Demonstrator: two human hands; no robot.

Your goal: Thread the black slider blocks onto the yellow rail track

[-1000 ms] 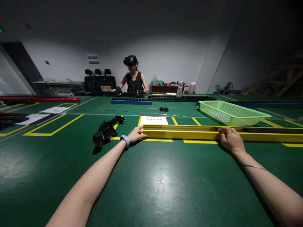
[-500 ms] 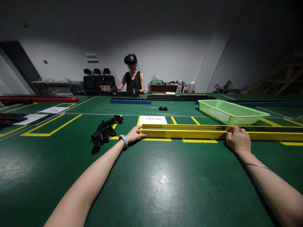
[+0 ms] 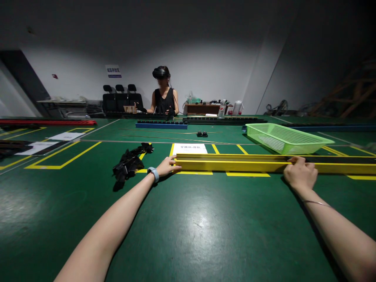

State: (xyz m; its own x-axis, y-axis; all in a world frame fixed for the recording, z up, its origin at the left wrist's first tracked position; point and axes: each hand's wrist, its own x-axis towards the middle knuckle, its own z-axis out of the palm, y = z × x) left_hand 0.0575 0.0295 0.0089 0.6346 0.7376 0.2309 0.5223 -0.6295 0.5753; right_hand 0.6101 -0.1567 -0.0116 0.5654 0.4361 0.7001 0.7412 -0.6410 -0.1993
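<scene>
A long yellow slide rail [image 3: 229,165] lies across the green table in front of me, its channel facing up. My left hand [image 3: 168,167], with a pale blue watch band at the wrist, grips the rail's left end between thumb and fingers. Farther right, my right hand [image 3: 300,173] is closed, with its fingers curled over into the channel. A black strip [image 3: 340,159] fills the channel from that hand rightward; the fingertips at its near end are partly hidden. Left of my left hand lies a crumpled heap of black pieces [image 3: 129,164].
A light green basket [image 3: 289,139] stands behind the rail. Beyond are a printed sheet [image 3: 190,148], two small black parts [image 3: 202,134], thin rods [image 3: 152,138] and a blue rail [image 3: 161,125]. Across the table is a person [image 3: 164,98] in a headset and black gloves.
My right hand has slid a little to the right along the rail, and the black strip's near end appears shifted with it. The rail and my left hand stay put.
</scene>
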